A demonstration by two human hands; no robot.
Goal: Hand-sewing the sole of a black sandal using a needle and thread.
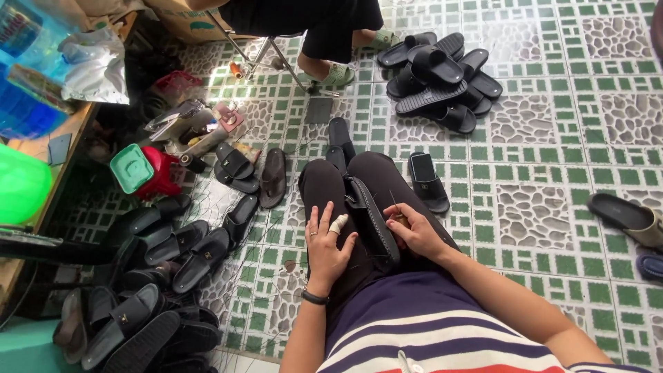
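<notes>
Black slide sandal [371, 220] clamped between the knees, both hands on it.

A green-lidded red tub [141, 173] stands closed, contents hidden. The sandal is ribbed-soled, set on edge. Left hand [327, 245] lies flat, fingers spread, 1 bandaged; right hand [414, 231] pinches something small, too tiny to identify.

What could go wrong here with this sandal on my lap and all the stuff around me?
1. The right hand seems to work a small tool at the sandal edge close to the left hand; a slip could jab a finger, and one finger is already wrapped.
2. The sandal only rests between the knees, so it may slide off.
3. Loose threads on the floor could snag feet among the sandal piles.
</notes>
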